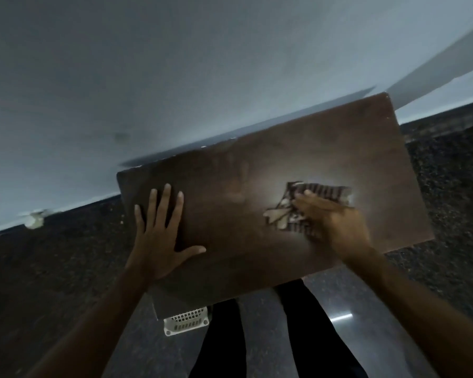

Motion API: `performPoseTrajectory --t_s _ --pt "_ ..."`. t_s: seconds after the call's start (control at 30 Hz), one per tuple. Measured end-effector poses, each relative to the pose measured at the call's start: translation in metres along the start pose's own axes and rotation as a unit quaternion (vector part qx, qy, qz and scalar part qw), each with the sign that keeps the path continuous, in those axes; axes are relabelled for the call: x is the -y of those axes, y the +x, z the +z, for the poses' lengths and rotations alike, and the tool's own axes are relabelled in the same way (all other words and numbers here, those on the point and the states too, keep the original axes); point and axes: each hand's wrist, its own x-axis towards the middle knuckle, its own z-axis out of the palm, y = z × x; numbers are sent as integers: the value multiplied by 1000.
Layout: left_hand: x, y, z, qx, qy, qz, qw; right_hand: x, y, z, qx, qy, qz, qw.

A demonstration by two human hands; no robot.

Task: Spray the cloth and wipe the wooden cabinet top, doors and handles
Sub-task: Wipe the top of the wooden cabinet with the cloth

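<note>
The brown wooden cabinet top (243, 184) fills the middle of the view, seen from above and tilted. A dark striped cloth with pale patches (316, 190) lies on its right half. My right hand (336, 222) presses down on the cloth, fingers over its near side. My left hand (159, 236) lies flat on the top's left part, fingers spread, holding nothing. The cabinet's doors and handles are hidden below the top. No spray bottle shows.
A pale wall (175, 77) stands just behind the cabinet. Dark speckled floor (453, 200) surrounds it. A white slotted plastic basket (186, 321) sits on the floor under the cabinet's near left edge. My dark trouser legs (306, 331) are close to the front.
</note>
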Motion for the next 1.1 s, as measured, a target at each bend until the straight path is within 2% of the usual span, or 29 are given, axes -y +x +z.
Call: performPoseTrajectory --t_s 0.07,0.17,0.27,0.33,0.47,0.57,0.7,0.8,0.93,1.1 --pt "27 -15 5 -12 -9 -15 1000 -6 20 -16 -41 -10 101 994" --pt "54 -27 9 -19 -14 -7 1000 14 64 -22 -117 -7 237 964" --pt "64 -33 13 -35 -30 -7 999 52 107 -10 -138 -28 285 948" --pt "66 -36 17 -49 -48 -14 998 86 129 0 -123 -33 256 958" --pt "74 -42 28 -63 -71 -35 995 167 154 27 -111 -4 140 984" --pt "90 -50 31 -76 -77 -51 993 227 164 64 -73 -4 70 995" --pt "116 -60 21 -124 -70 -51 988 283 174 100 -1 -9 -16 1000" --pt "133 -56 8 -158 -73 -55 983 315 166 107 0 -26 -65 998" --pt "136 -39 -8 -184 -69 -30 980 315 135 113 -13 30 -104 994" --pt "115 -14 -25 -177 -75 12 981 236 117 83 -66 27 -71 995"
